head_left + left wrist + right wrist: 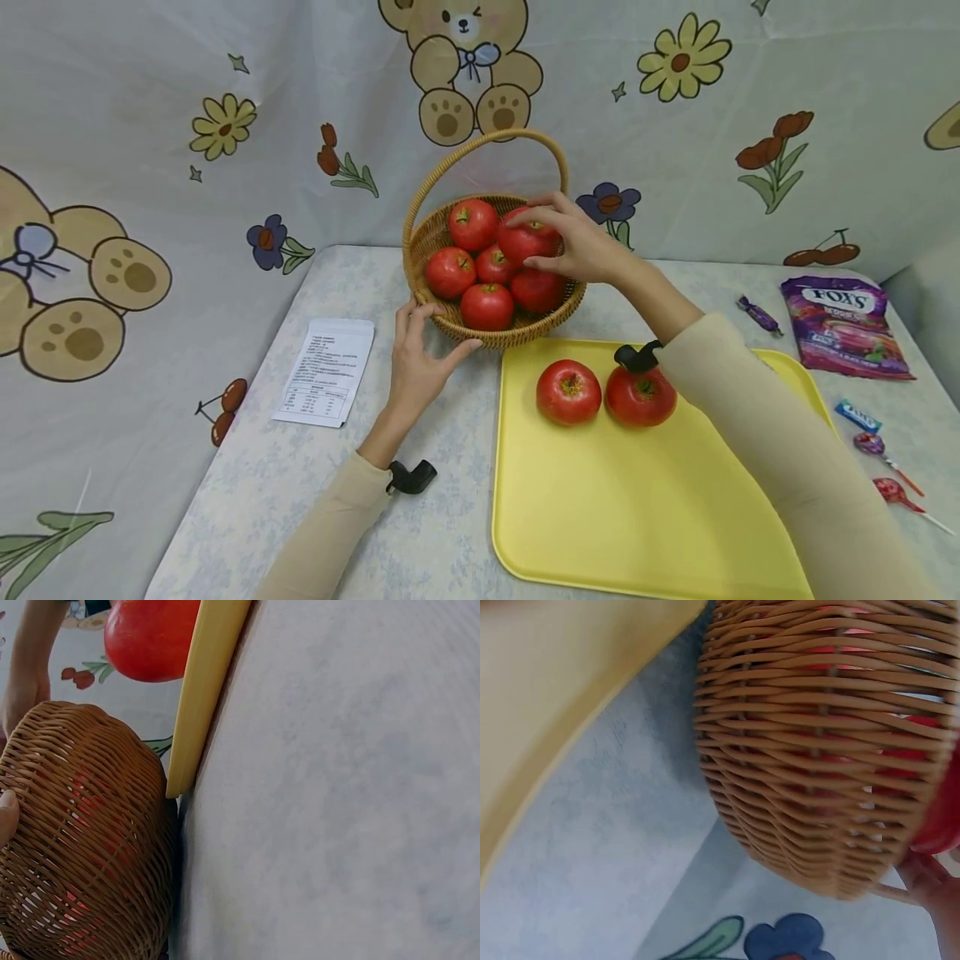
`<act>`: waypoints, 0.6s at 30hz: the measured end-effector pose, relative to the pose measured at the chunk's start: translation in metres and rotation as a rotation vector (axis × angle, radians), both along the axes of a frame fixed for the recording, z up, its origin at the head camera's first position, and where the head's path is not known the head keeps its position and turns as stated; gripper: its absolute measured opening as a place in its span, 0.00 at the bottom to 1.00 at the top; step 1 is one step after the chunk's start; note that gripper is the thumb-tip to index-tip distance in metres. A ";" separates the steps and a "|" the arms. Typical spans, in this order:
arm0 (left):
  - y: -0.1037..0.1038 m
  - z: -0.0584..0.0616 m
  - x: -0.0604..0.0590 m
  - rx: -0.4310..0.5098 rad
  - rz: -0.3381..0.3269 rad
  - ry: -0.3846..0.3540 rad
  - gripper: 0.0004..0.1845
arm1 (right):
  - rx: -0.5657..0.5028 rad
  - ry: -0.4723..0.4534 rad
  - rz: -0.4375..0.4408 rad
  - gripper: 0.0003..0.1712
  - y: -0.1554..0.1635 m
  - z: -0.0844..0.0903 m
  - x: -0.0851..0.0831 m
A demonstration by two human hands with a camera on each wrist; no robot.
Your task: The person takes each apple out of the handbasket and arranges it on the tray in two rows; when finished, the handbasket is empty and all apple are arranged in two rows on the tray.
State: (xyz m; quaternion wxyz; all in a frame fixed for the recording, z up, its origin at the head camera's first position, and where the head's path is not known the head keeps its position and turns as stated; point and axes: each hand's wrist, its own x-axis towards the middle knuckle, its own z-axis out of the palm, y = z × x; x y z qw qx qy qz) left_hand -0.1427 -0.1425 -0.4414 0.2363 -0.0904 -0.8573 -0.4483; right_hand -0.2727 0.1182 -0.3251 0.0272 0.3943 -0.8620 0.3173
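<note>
A brown wicker basket (517, 335) with a tall arched handle stands at the back of the table, filled with several red apples (450, 272). My right hand (579, 242) reaches in from the right and grips the topmost apple (527, 242), thumb below and fingers over its top. At the basket's front left, my left hand (420, 358) rests with its fingertips on the rim and the thumb spread along the front. The left wrist view shows the basket's woven side (90, 840) close up, with a thumb tip (7, 816) at its edge.
Two apples (568, 392) sit on a yellow tray (637, 517) in front of the basket. A printed white packet (326, 372) lies to the left. On the right are a purple candy bag (847, 327), a wrapped candy (759, 316) and lollipops (892, 492). A patterned cloth hangs behind.
</note>
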 end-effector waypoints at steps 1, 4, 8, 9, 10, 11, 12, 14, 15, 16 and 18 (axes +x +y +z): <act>0.000 0.000 0.000 0.001 -0.001 0.000 0.34 | -0.007 0.008 0.002 0.27 0.003 0.002 0.003; 0.000 0.001 0.000 0.004 -0.006 -0.001 0.34 | -0.036 0.043 0.012 0.26 0.013 0.009 0.014; 0.001 0.002 0.000 0.002 -0.004 -0.006 0.33 | -0.053 0.083 0.026 0.27 0.030 0.013 0.032; 0.001 0.002 0.001 0.000 -0.002 -0.007 0.33 | -0.055 0.092 0.026 0.27 0.035 0.014 0.037; 0.001 0.002 0.001 0.000 0.000 -0.009 0.33 | -0.056 0.097 0.028 0.28 0.040 0.014 0.041; 0.001 0.002 0.001 -0.001 0.004 -0.012 0.33 | -0.054 0.101 0.030 0.28 0.045 0.014 0.046; 0.001 0.002 0.001 -0.003 0.008 -0.013 0.33 | -0.052 0.102 0.028 0.29 0.050 0.014 0.050; 0.001 0.002 0.001 -0.002 0.009 -0.014 0.32 | -0.034 0.111 0.015 0.31 0.060 0.013 0.059; 0.000 0.001 0.001 -0.003 0.010 -0.013 0.33 | -0.024 0.119 0.009 0.32 0.066 0.013 0.063; 0.000 0.001 0.000 -0.003 0.009 -0.013 0.33 | -0.012 0.124 0.003 0.32 0.071 0.012 0.067; 0.000 0.001 0.000 -0.005 0.009 -0.012 0.32 | 0.011 0.133 -0.015 0.33 0.082 0.011 0.076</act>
